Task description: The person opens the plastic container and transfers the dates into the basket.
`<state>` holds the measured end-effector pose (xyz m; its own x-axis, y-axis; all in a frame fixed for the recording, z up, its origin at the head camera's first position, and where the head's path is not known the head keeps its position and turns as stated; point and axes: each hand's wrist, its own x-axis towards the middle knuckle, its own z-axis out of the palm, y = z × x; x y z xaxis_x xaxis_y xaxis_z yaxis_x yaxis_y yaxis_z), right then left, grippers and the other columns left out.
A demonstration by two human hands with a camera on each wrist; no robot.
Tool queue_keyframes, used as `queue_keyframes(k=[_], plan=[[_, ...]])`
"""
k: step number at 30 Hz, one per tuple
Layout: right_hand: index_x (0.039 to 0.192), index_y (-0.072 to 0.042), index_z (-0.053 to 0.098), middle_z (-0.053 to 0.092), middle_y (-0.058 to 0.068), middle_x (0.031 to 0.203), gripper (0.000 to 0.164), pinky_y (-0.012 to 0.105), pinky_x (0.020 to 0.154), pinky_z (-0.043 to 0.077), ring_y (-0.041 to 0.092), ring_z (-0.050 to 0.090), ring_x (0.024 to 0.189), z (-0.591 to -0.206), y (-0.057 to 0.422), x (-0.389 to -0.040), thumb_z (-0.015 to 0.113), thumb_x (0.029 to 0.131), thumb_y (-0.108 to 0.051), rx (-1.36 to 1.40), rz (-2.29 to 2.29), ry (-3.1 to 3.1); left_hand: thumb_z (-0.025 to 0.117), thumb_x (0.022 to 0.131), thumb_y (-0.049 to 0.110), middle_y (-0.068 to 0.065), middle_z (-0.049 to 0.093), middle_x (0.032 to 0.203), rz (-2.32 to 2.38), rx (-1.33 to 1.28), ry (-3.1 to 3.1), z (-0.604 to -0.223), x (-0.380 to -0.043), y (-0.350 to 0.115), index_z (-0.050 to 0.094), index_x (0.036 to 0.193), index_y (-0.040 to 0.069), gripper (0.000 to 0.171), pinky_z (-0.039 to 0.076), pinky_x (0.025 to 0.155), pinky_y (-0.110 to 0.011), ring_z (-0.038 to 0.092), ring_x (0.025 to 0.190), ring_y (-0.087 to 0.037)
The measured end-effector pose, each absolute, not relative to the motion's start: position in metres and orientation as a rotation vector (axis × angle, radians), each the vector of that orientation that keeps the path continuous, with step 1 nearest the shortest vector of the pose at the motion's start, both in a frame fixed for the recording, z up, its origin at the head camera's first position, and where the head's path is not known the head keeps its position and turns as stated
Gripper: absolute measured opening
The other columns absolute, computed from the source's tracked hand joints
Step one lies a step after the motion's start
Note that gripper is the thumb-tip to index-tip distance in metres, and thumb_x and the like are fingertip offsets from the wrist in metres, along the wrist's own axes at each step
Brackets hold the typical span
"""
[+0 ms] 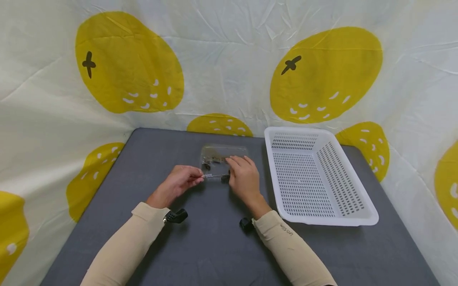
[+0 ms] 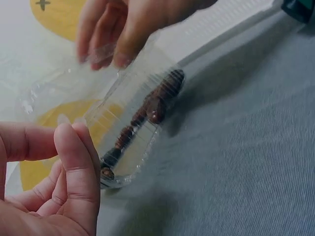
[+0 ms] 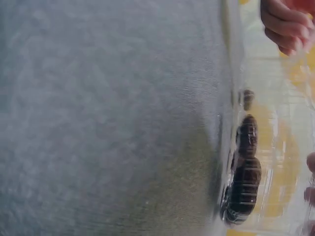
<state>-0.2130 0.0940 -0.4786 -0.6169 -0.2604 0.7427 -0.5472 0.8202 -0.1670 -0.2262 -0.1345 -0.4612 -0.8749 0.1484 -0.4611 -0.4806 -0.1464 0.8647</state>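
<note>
Both hands are at a clear plastic box (image 1: 224, 149), which holds several glossy, dark brown oblong pieces (image 2: 156, 109) that look like dates. My left hand (image 1: 182, 179) pinches the box's thin edge at its near left side, thumb against forefinger. On the opposite side, my right hand (image 1: 244, 176) grips the box's right edge, thumb and fingers on either side of the plastic in the left wrist view. In the right wrist view the dark pieces (image 3: 246, 182) lie in a row along the box's bottom, seen through the ribbed wall; only a few right fingertips (image 3: 310, 195) show there.
A white perforated plastic basket (image 1: 307, 186) stands right of the box, near the right forearm. Dark grey cloth covers the table (image 1: 207, 246). A white curtain (image 1: 222, 67) printed with yellow fruit hangs behind and along the sides.
</note>
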Motion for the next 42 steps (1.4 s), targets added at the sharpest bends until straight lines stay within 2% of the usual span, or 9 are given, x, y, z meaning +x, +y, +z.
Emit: queue_keyframes(k=[3,9,16,25,30,33,37,42], plan=[[0.107,-0.006,0.080,0.080,0.012,0.112,0.020,0.056,0.105,0.055,0.030,0.075,0.109,-0.478,0.096,-0.213,0.071,0.090,0.000,0.503,0.552,-2.293,0.063,0.093,-0.008,-0.002,0.072,0.074,2.068,-0.378,1.704,-0.461,-0.228,-0.138,0.066,0.114,-0.013,0.022,0.058,0.060,-0.018,0.069,0.063,-0.009],[0.104,-0.001,0.077,0.078,0.017,0.115,0.014,0.052,0.105,0.056,0.035,0.071,0.120,-0.477,0.095,-0.211,0.071,0.091,0.000,0.383,0.683,-2.377,0.063,0.094,-0.008,-0.002,0.072,0.075,2.050,-0.367,1.694,-0.460,-0.230,-0.140,0.065,0.116,-0.013,0.022,0.060,0.062,-0.019,0.070,0.064,-0.009],[0.100,0.002,0.076,0.077,0.018,0.111,0.012,0.050,0.102,0.058,0.036,0.071,0.119,-0.478,0.093,-0.211,0.068,0.091,0.003,0.302,0.764,-2.366,0.064,0.093,-0.009,-0.003,0.072,0.074,2.066,-0.375,1.679,-0.461,-0.231,-0.142,0.066,0.111,-0.011,0.018,0.060,0.062,-0.020,0.070,0.064,-0.009],[0.104,0.002,0.076,0.077,0.019,0.110,0.022,0.052,0.094,0.060,0.037,0.073,0.108,-0.470,0.098,-0.213,0.062,0.090,0.011,0.233,0.820,-2.247,0.065,0.091,-0.011,-0.003,0.071,0.072,2.066,-0.370,1.699,-0.462,-0.231,-0.139,0.069,0.099,-0.007,0.010,0.059,0.061,-0.020,0.069,0.062,-0.010],[0.110,0.002,0.076,0.076,0.021,0.116,0.018,0.054,0.101,0.057,0.039,0.070,0.114,-0.462,0.099,-0.217,0.069,0.093,0.003,0.223,0.992,-2.181,0.067,0.090,-0.010,-0.003,0.070,0.073,2.040,-0.346,1.734,-0.463,-0.233,-0.139,0.071,0.098,-0.008,0.009,0.059,0.062,-0.019,0.069,0.062,-0.010],[0.112,0.002,0.076,0.075,0.021,0.119,0.020,0.055,0.103,0.055,0.039,0.069,0.118,-0.459,0.099,-0.219,0.072,0.093,0.001,0.136,1.153,-2.142,0.066,0.091,-0.010,-0.003,0.070,0.073,2.004,-0.365,1.751,-0.465,-0.233,-0.143,0.069,0.104,-0.011,0.013,0.059,0.061,-0.019,0.068,0.062,-0.010],[0.117,0.000,0.075,0.074,0.018,0.124,0.023,0.052,0.106,0.054,0.036,0.068,0.122,-0.456,0.098,-0.227,0.073,0.095,-0.003,0.020,1.333,-2.095,0.065,0.092,-0.009,-0.003,0.070,0.075,1.997,-0.339,1.746,-0.467,-0.232,-0.148,0.065,0.109,-0.013,0.017,0.059,0.062,-0.019,0.069,0.063,-0.009],[0.122,-0.002,0.074,0.074,0.017,0.126,0.025,0.049,0.107,0.054,0.034,0.068,0.121,-0.452,0.095,-0.237,0.070,0.097,-0.005,-0.094,1.445,-2.073,0.066,0.092,-0.009,-0.004,0.071,0.076,1.973,-0.319,1.761,-0.468,-0.230,-0.153,0.068,0.104,-0.010,0.012,0.060,0.063,-0.019,0.070,0.065,-0.010]])
